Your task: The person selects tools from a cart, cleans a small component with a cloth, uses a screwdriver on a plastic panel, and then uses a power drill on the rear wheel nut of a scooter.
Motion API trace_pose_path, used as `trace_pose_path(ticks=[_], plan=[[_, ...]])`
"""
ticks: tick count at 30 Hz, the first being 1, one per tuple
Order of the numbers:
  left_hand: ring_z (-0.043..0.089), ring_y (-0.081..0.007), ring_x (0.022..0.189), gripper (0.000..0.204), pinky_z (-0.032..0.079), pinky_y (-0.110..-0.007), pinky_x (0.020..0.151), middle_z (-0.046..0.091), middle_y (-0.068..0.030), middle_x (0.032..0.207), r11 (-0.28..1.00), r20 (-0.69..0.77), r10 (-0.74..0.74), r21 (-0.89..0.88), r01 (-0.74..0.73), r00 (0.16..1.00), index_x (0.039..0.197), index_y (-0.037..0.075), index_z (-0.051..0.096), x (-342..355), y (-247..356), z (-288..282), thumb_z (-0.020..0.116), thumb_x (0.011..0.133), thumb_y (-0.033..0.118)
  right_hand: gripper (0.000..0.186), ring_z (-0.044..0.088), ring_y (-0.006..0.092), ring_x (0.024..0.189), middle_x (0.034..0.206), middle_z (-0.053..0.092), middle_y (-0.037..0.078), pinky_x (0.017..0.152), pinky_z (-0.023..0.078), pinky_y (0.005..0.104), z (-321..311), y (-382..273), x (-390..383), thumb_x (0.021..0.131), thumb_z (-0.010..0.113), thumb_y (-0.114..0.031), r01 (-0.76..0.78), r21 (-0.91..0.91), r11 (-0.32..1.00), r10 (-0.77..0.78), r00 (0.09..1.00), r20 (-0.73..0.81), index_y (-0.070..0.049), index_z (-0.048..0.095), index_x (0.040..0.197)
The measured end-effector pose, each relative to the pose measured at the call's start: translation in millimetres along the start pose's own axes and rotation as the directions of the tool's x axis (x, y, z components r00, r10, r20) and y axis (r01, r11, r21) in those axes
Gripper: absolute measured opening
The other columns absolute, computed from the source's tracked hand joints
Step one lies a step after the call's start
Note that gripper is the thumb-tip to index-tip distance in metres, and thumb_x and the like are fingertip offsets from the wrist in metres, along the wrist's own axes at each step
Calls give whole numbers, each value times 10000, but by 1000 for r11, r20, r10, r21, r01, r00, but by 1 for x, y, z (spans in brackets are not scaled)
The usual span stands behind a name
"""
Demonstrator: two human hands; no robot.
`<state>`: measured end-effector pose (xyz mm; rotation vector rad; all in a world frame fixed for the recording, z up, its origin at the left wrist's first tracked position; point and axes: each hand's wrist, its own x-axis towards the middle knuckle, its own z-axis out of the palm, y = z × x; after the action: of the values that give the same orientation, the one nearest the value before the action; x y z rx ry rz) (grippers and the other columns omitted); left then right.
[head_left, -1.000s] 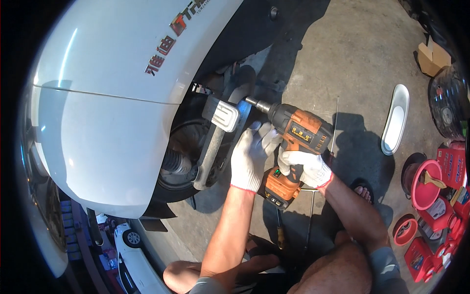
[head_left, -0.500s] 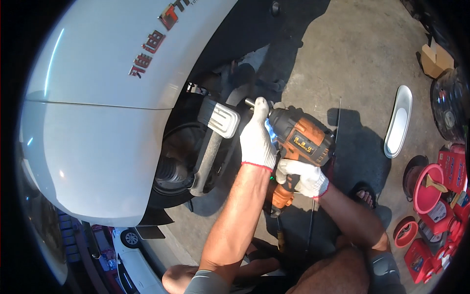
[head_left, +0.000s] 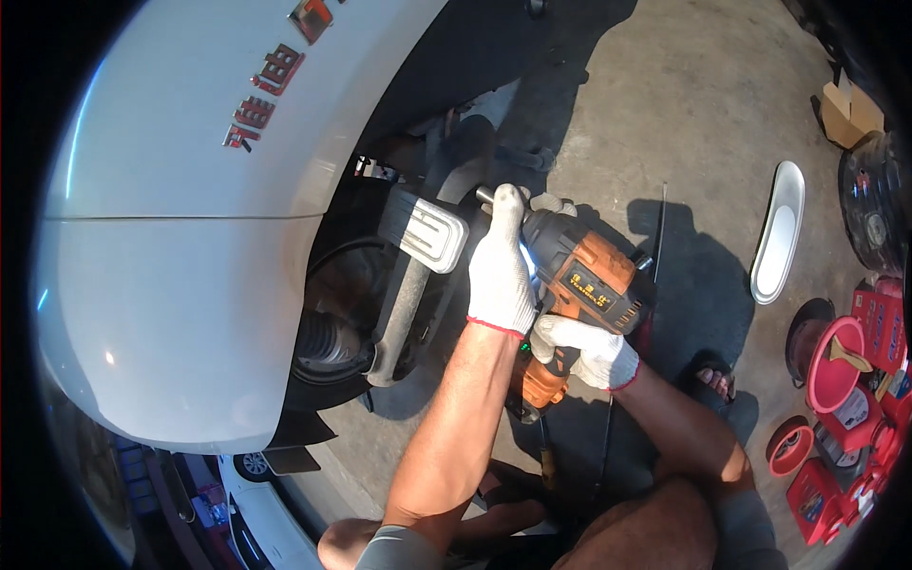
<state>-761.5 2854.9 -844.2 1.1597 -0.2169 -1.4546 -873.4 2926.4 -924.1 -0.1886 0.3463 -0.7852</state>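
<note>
An orange and black cordless impact wrench [head_left: 600,266] is held in both of my hands, which wear white knit gloves. My right hand [head_left: 591,350] is wrapped round its handle near the trigger. My left hand [head_left: 501,275] closes round the wrench's nose, the thumb lying along it; most of the fingers are hidden behind. A metal socket [head_left: 485,196] sticks out past the left thumb toward a dark curved pipe [head_left: 467,179]; I cannot tell whether they touch. A grey bar [head_left: 407,309] with a ribbed rectangular pad [head_left: 432,236] stands just left of my left hand.
A white vehicle's body panel [head_left: 180,313] fills the left side, with a ribbed boot [head_left: 328,347] under it. On the concrete floor at right lie a long white tray [head_left: 779,233], a red funnel [head_left: 836,366], red bottles [head_left: 815,499] and a cardboard box [head_left: 850,112].
The view has shifted slightly, so the vehicle's panel sits a little further left and lower. Both hands keep their hold on the impact wrench, almost unmoved.
</note>
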Motion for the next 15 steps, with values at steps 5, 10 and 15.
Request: trace_pose_path(ticks=[5,10,15], plan=[[695,-281,894,290,606,-411,798,683,-133,924,998,-12,30,53,-29,999,995,68,613,4,-5,-1,590,1000,357,153,646,170,738,855,677,104,648,512,294,-11,5,4,931,647,-63,-24,-126,992,20,999,-37,-23,647,1078],[694,-273,896,339,605,-401,791,680,-135,914,990,4,38,136,-38,999,992,28,618,6,-6,-2,577,1005,364,130,626,145,704,804,652,65,635,505,290,-11,-5,3,910,683,-42,-47,-81,996,44,999,-31,-30,647,1034],[686,-267,926,366,591,-397,813,680,-131,938,994,4,20,104,-21,1000,989,13,618,4,-4,1,576,1004,376,129,619,141,678,805,649,57,623,508,284,-10,-9,4,901,697,-50,-36,-129,991,31,999,-38,-38,641,1017]])
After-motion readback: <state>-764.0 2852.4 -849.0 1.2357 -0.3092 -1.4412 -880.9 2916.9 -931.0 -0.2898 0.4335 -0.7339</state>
